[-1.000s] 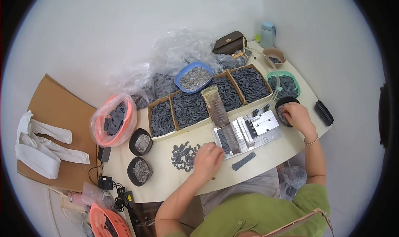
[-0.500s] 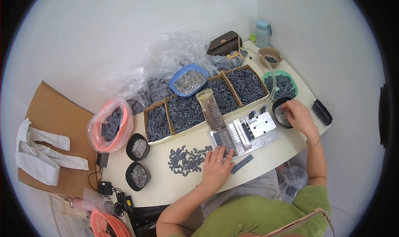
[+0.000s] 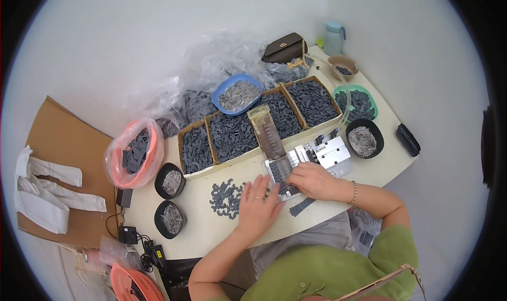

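My left hand point(image 3: 259, 207) lies with fingers spread at the near left edge of a metal fixture point(image 3: 282, 187), beside loose small dark grey plastic pieces point(image 3: 226, 198). Over the fixture bends my right hand point(image 3: 316, 180), its fingertips pinched together at a row of grey pieces; whatever they hold is too small to make out. Behind them a clear slotted plate point(image 3: 268, 137) leans up against the partitioned box. A silver block point(image 3: 331, 152) with air fittings is mounted at the fixture's right. Near the table's front edge lies a strip of joined grey pieces point(image 3: 302, 207).
A black bowl of thin metal pins point(image 3: 363, 140) stands to the right. Behind is a partitioned cardboard box point(image 3: 232, 166) of grey pieces, with a blue basin point(image 3: 216, 101) of pins on it. Two more black bowls point(image 3: 157, 180) and a pink basket point(image 3: 153, 153) sit left.
My right hand has left the black pin bowl and moved left onto the fixture. My left hand has shifted slightly left and down. The whole view has moved a little.
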Demonstrator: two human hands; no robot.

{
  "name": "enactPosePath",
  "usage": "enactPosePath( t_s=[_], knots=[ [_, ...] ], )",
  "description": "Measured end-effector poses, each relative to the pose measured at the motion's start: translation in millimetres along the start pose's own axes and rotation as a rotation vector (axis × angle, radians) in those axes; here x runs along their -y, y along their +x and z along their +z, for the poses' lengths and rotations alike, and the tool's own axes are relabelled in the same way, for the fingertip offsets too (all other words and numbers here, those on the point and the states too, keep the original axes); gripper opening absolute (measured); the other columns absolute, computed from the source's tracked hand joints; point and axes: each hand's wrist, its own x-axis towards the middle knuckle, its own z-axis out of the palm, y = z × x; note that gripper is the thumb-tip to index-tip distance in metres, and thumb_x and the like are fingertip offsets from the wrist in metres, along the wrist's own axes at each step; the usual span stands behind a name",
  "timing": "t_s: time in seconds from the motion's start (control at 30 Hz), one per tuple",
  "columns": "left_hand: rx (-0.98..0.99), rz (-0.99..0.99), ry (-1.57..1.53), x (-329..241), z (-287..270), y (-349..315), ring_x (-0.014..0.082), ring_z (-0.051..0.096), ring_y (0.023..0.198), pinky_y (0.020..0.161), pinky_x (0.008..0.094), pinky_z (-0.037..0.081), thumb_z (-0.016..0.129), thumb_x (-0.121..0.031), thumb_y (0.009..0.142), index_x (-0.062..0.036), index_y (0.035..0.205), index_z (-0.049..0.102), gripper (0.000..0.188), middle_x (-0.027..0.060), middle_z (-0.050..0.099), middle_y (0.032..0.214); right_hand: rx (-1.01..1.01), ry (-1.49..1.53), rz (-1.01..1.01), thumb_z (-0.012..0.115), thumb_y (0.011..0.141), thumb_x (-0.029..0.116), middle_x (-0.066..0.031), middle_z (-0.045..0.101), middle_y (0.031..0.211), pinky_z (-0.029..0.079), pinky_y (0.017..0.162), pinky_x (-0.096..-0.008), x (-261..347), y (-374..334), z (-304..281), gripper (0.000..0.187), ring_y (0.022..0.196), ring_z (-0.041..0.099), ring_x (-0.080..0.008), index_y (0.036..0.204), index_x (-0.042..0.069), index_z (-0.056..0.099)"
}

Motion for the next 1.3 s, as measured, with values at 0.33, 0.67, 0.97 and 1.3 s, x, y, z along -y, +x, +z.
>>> enactPosePath(
  t_s=[0.33,0.67,0.97,1.3],
  knots=[
    [-0.199,-0.378,0.282,149,-73,-35,0.0363,0.054,0.106,0.09,0.0452,0.041,0.069,-0.013,0.078,-0.0035,0.101,0.065,0.026,0.0183,0.059,0.114,0.09,-0.058,-0.052,0.065,0.071,0.007,-0.0051,0.061,0.105,0.045,0.083,-0.0354,3,-3,-11,0.028,0.096,0.057,-0.0215,0.099,0.005,0.067],
    [0.023,-0.639,0.171,221,-83,-68,0.0356,0.062,0.078,0.072,0.0429,0.049,0.067,-0.005,0.075,0.0001,0.081,0.069,0.008,0.0181,0.063,0.082,0.131,-0.129,-0.122,0.067,0.07,0.01,-0.0112,0.054,0.127,0.037,0.098,-0.0443,-1,-13,-19,0.042,0.115,0.051,-0.0263,0.112,0.005,0.063],
    [0.137,-0.759,0.11,242,-85,-64,0.0367,0.062,0.079,0.074,0.0437,0.049,0.067,-0.004,0.072,-0.0004,0.075,0.064,0.005,0.0192,0.062,0.079,0.122,-0.051,-0.076,0.064,0.073,0.015,-0.0105,0.057,0.12,0.038,0.098,-0.0435,0,9,-30,0.029,0.112,0.053,-0.0265,0.101,0.008,0.068],
    [0.238,-0.713,0.328,229,-101,-65,0.0382,0.061,0.083,0.072,0.0472,0.049,0.063,-0.006,0.077,-0.0019,0.084,0.062,0.008,0.0186,0.061,0.084,-0.157,0.02,0.029,0.063,0.082,0.017,-0.0112,0.064,0.087,0.047,0.075,-0.0406,-78,162,-48,0.016,0.083,0.06,-0.0291,0.093,0.005,0.066]
  ],
)
